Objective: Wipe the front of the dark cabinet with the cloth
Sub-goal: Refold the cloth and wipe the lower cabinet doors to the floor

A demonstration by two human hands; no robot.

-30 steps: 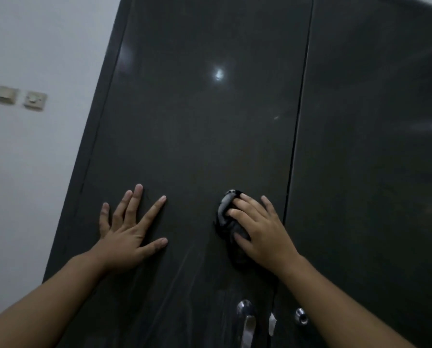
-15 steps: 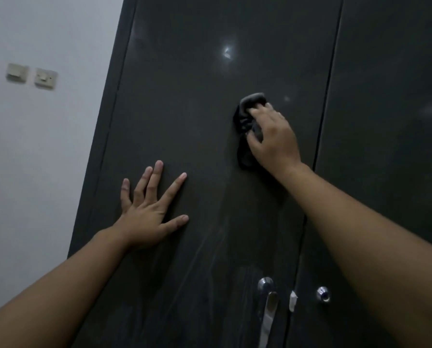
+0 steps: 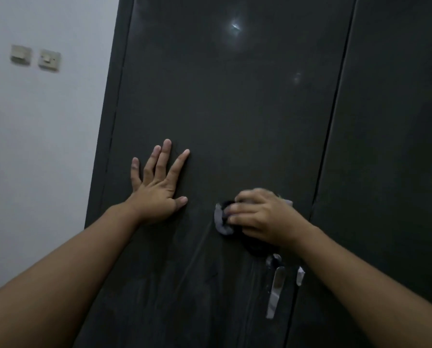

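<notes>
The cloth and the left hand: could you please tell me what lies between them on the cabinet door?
In the head view, only bare dark cabinet door lies between the left hand and the cloth.

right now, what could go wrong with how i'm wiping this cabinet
1. The right hand grips the bunched cloth just above the metal handle; a downward stroke could snag on it.
2. The left hand presses flat on the glossy cabinet door, so it may leave fresh prints.
3. Faint streaks show low on the door; such a small wad may only smear them.
</notes>
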